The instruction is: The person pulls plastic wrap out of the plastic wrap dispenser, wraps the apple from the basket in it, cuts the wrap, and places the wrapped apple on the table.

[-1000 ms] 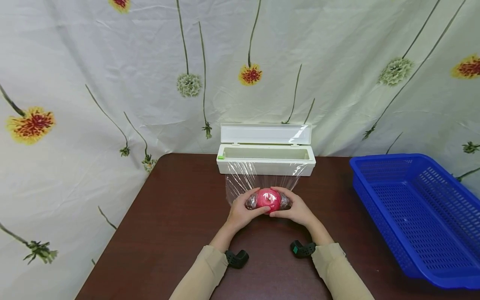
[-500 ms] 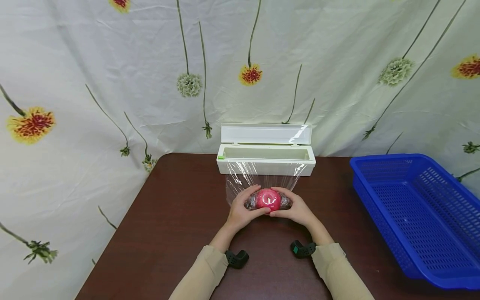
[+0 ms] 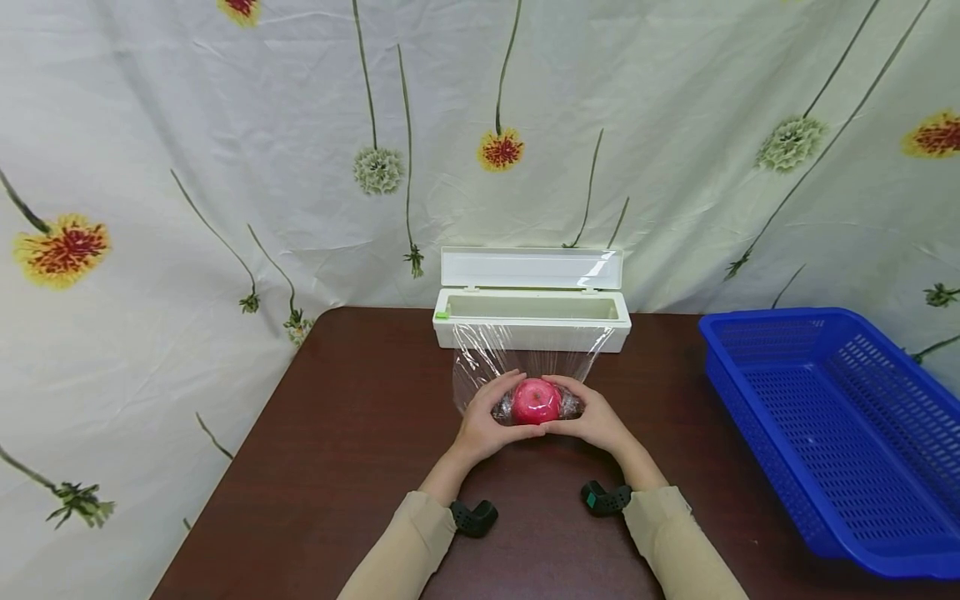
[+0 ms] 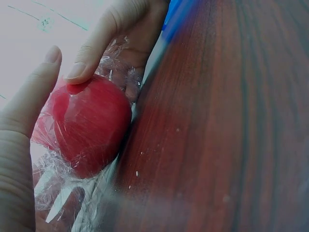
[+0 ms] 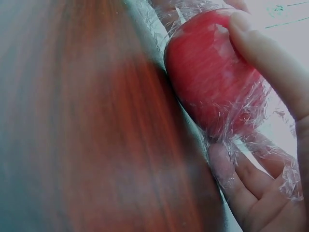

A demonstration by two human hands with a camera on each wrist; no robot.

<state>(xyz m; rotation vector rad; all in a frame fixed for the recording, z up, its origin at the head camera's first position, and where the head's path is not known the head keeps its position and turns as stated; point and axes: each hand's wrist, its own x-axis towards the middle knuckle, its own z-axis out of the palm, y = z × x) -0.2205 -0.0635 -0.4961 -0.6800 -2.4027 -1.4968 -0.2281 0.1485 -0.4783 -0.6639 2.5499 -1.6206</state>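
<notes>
A red apple (image 3: pixel 536 402) lies at the table's middle in the head view, with bunched cling film (image 3: pixel 572 406) on both sides. Its stem hollow faces up. My left hand (image 3: pixel 483 423) holds the apple from the left and my right hand (image 3: pixel 597 419) from the right, the two thumbs meeting along its near side. Both wrist views show film stretched over the apple (image 4: pixel 94 125); in the right wrist view the right thumb presses on the apple (image 5: pixel 207 72). A film sheet (image 3: pixel 487 354) runs from behind the apple to a white dispenser box (image 3: pixel 532 337). The far fingers are partly hidden.
The dispenser's lid (image 3: pixel 532 267) stands raised at the back, near a flowered cloth (image 3: pixel 315 125). A blue plastic basket (image 3: pixel 780 315) is on the right. Dark brown wood forms the table (image 3: pixel 337 467), its left edge slanting toward the front.
The apple has turned a little between the hands, so its stem hollow shows more plainly. My left thumb has shifted slightly right and down to meet the right thumb. Box and basket stay put.
</notes>
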